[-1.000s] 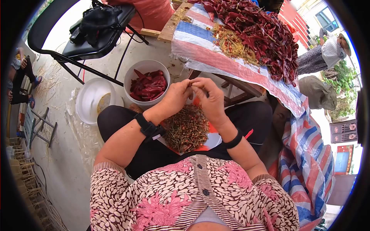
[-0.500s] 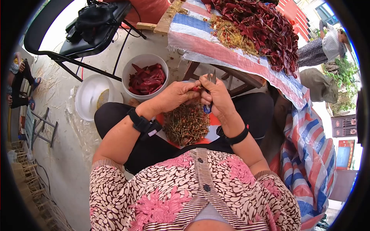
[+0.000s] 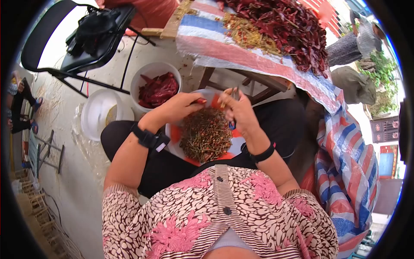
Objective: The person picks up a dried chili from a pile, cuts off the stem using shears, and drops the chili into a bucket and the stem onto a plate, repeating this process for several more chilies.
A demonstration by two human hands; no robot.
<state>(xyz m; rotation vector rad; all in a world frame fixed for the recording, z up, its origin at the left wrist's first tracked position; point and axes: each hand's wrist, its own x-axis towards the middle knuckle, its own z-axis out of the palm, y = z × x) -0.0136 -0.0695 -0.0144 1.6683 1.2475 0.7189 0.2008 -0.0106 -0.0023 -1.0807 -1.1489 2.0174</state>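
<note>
Over my lap, my left hand (image 3: 177,106) pinches a small red chili piece (image 3: 200,100) between its fingertips. My right hand (image 3: 239,111) is closed around scissors (image 3: 235,92); their blades point away from me and a blue handle shows under the fingers. A pale bit shows at its thumb and index finger. Beneath both hands, a basin (image 3: 172,144) with a red and white inside holds a heap of stems and chili scraps (image 3: 206,136). Beyond my left hand stands a white bucket (image 3: 137,82) with dried red chilies (image 3: 158,89) in it.
A table under a striped sheet (image 3: 207,32) bears a large pile of dried chilies (image 3: 297,34). A white tub (image 3: 92,116) sits on the floor at the left, near a black chair (image 3: 92,60) with a bag. Other people are at the left edge and upper right.
My hands have moved apart, the left one with the red piece going left. The right hand keeps the scissors. The view has shifted slightly, and more of the basin shows.
</note>
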